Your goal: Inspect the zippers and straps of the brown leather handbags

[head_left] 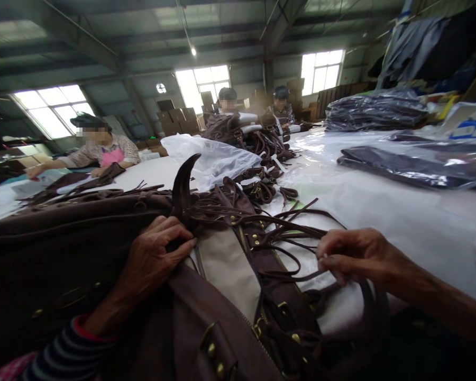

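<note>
The left hand (158, 256) clutches the brown bag (206, 338), lying near on the white table (381, 211), while the right hand (351, 254) pinches its thin laces (301, 228), which might tangle or snag on the studs if tugged.

Single view, worn on my head. It faces forward and down, slightly tilted. The brown bag (198, 323) is very near and fills the lower frame. My left hand (154, 259) and right hand (353, 254) enter from the bottom edge, either side of it. Beyond the bag, the white table (381, 211) recedes to the far windows (321, 71).
</note>
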A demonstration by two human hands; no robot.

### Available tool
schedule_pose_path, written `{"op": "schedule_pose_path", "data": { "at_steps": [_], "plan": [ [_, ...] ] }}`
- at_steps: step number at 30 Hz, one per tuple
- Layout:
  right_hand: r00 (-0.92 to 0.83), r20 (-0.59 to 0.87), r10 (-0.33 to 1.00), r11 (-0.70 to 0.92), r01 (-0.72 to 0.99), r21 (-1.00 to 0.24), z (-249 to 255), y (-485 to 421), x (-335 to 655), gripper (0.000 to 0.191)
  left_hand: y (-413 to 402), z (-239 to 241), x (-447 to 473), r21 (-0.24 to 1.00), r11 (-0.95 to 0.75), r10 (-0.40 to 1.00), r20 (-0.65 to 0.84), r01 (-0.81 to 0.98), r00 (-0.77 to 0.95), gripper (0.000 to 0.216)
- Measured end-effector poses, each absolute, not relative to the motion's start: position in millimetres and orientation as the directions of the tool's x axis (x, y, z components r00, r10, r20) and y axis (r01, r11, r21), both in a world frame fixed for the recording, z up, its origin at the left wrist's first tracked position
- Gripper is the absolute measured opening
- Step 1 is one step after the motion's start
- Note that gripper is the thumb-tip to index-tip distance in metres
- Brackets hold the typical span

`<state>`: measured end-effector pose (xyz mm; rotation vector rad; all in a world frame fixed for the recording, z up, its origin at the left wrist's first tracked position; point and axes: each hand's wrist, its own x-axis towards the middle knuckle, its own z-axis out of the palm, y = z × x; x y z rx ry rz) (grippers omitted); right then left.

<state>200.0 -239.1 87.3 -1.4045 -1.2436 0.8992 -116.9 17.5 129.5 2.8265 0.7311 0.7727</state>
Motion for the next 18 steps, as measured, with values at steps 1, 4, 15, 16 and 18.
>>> {"op": "schedule_pose_path", "data": {
  "at_steps": [1, 4, 15, 16, 18],
  "plan": [
    [0.207, 0.145, 0.967, 0.096, 0.23, -0.968, 93, -246, 201, 0.017, 18, 129, -117, 0.239, -0.875, 0.484, 0.446, 0.421, 0.753, 0.023],
    [0.357, 0.298, 0.886, 0.227, 0.226, -0.947, 109, -258, 209, 0.016, 20, 128, -118, 0.235, -0.876, 0.481, 0.44, 0.42, 0.758, 0.023],
    [0.742, 0.038, 0.67, -0.051, 0.097, -0.994, 54, -183, 278, 0.032, 26, 127, -121, 0.24, -0.865, 0.502, 0.396, 0.441, 0.769, 0.028],
    [0.751, 0.037, 0.66, -0.062, 0.104, -0.993, 50, -180, 282, 0.03, 26, 127, -121, 0.243, -0.861, 0.509, 0.389, 0.447, 0.768, 0.027],
    [0.761, 0.033, 0.647, -0.087, 0.117, -0.989, 47, -180, 286, 0.028, 25, 128, -120, 0.255, -0.852, 0.524, 0.381, 0.458, 0.762, 0.027]
  ]
}}
